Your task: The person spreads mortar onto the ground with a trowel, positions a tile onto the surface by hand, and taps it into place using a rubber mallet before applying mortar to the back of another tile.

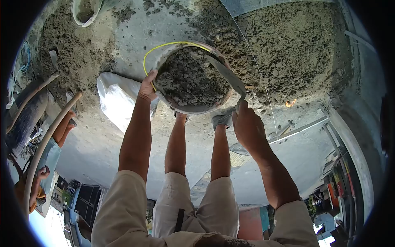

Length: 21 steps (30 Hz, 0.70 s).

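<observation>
A round bucket (pixel 201 110) full of crumbly grey-brown mortar (pixel 191 76) is in front of my legs. My left hand (pixel 147 85) is closed on its left rim, beside the end of the yellow handle (pixel 145 61), which loops out over the far left side. My right hand (pixel 248 123) is wrapped round the grip of a trowel (pixel 230 76). The trowel's long blade reaches over the bucket's right rim, its tip above the mortar. Most of the trowel's grip is hidden by my fingers.
Spread mortar (pixel 292 53) covers the ground at right, crossed by a thin string (pixel 255 57). A white sack (pixel 117 96) lies left of the bucket. Another bucket (pixel 86 12) stands far left. Another person (pixel 51 152) is at left beside a long wooden handle (pixel 51 127).
</observation>
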{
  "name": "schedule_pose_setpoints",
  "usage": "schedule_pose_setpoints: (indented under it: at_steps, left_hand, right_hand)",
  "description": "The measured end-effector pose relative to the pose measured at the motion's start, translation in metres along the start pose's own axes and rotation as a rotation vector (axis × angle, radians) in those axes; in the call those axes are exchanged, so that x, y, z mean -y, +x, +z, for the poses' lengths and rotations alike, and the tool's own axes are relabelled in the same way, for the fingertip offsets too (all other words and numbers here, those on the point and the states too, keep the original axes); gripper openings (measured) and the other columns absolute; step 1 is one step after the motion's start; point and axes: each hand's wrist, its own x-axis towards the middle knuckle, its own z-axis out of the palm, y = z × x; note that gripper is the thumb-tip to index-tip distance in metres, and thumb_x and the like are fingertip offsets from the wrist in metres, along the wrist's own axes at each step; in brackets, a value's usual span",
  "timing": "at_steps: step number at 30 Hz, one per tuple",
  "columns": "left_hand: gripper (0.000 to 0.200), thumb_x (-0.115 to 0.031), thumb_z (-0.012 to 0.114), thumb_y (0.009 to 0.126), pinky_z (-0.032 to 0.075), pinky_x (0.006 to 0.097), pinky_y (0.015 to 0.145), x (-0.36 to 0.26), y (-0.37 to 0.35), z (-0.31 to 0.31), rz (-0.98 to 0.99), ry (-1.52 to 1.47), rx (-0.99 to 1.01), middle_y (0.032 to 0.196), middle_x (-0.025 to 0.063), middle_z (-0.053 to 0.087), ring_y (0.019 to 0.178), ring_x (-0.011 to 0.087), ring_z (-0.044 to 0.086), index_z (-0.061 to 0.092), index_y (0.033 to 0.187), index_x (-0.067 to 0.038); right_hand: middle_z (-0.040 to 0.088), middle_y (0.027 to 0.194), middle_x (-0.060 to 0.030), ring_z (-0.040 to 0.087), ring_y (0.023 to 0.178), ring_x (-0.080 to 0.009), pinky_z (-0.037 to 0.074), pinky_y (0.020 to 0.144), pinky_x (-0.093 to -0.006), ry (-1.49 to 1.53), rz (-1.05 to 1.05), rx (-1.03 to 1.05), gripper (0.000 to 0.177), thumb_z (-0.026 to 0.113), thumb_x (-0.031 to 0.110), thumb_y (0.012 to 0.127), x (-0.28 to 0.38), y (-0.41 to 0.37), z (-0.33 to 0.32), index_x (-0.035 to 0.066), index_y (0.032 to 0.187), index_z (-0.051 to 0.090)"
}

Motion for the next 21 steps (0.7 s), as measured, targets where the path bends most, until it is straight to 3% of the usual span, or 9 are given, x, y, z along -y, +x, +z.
schedule_pose_setpoints:
  at_steps: [2,3,4,7,8,11,12,14,21]
  left_hand:
    - [0.057,-0.031,0.064,0.092,0.046,0.0361,0.098,0.01,-0.016,0.031,0.201,-0.001,0.081,0.132,0.0061,0.056,0.117,0.019,0.055,0.044,0.14,-0.007]
    - [0.057,-0.031,0.064,0.092,0.046,0.0361,0.098,0.018,-0.026,0.049,0.191,-0.014,0.08,0.132,0.0061,0.056,0.117,0.019,0.055,0.044,0.14,-0.007]
    - [0.057,-0.031,0.064,0.092,0.046,0.0358,0.098,0.023,-0.034,0.07,0.235,-0.044,0.086,0.132,0.0059,0.056,0.118,0.0187,0.055,0.045,0.14,-0.007]
    - [0.057,-0.033,0.063,0.093,0.044,0.0349,0.099,0.035,-0.038,0.079,0.286,-0.06,0.108,0.132,0.0047,0.056,0.119,0.0171,0.053,0.044,0.14,-0.008]
    - [0.056,-0.032,0.062,0.094,0.044,0.0346,0.1,0.04,-0.039,0.08,0.296,-0.05,0.108,0.132,0.0047,0.055,0.119,0.0167,0.052,0.044,0.141,-0.008]
    - [0.056,-0.033,0.059,0.096,0.042,0.0338,0.101,0.049,-0.044,0.094,0.305,-0.024,0.115,0.132,0.0046,0.055,0.119,0.0157,0.052,0.042,0.142,-0.007]
    - [0.055,-0.033,0.058,0.096,0.042,0.0338,0.101,0.054,-0.049,0.098,0.33,-0.027,0.104,0.132,0.0046,0.055,0.12,0.0159,0.051,0.042,0.142,-0.007]
    - [0.053,-0.035,0.053,0.098,0.043,0.0349,0.101,0.065,-0.045,0.1,0.413,-0.006,0.095,0.133,0.0056,0.054,0.121,0.017,0.051,0.042,0.142,-0.007]
    - [0.061,-0.045,0.053,0.095,0.042,0.0416,0.104,0.073,-0.048,0.084,0.386,0.025,0.09,0.137,0.0085,0.051,0.124,0.0236,0.051,0.04,0.141,-0.007]
  right_hand:
    - [0.062,0.084,-0.0295,0.064,0.08,-0.0449,0.051,0.072,-0.0514,0.037,-0.059,0.059,0.03,0.058,0.016,0.091,-0.004,0.045,0.06,-0.005,0.106,0.043]
    - [0.061,0.083,-0.0291,0.063,0.08,-0.0464,0.051,0.072,-0.0513,0.239,0.004,0.053,0.033,0.058,0.017,0.09,-0.006,0.064,0.103,-0.005,0.106,0.041]
    - [0.061,0.081,-0.0281,0.062,0.077,-0.0468,0.051,0.068,-0.0501,0.256,-0.04,-0.084,0.037,0.059,0.019,0.088,-0.005,0.073,0.132,-0.006,0.106,0.039]
    - [0.06,0.077,-0.0251,0.065,0.068,-0.0377,0.051,0.059,-0.0457,0.475,0.019,0.08,0.038,0.058,0.017,0.088,0.002,0.045,0.116,-0.007,0.109,0.037]
    - [0.061,0.095,-0.0341,0.061,0.091,-0.0503,0.051,0.077,-0.05,0.639,0.135,0.288,0.046,0.057,0.018,0.087,0.005,0.035,0.113,-0.004,0.122,0.035]
    - [0.059,0.077,-0.0194,0.063,0.061,-0.0279,0.05,0.051,-0.0406,0.952,0.281,0.358,0.038,0.056,0.017,0.087,0.03,0.028,0.12,-0.003,0.113,0.038]
    - [0.059,0.077,-0.0194,0.063,0.061,-0.0279,0.05,0.051,-0.0406,0.963,0.29,0.356,0.038,0.056,0.017,0.087,0.034,0.034,0.129,-0.003,0.113,0.038]
    - [0.052,0.07,-0.0101,0.053,0.051,-0.0153,0.044,0.043,-0.0336,1.301,0.198,0.362,0.03,0.057,0.015,0.086,0.034,0.059,0.14,0.0,0.105,0.039]
    - [0.049,0.068,-0.0071,0.05,0.051,-0.015,0.044,0.043,-0.0342,1.39,0.129,0.468,0.024,0.057,0.013,0.086,0.033,0.041,0.142,0.003,0.1,0.04]
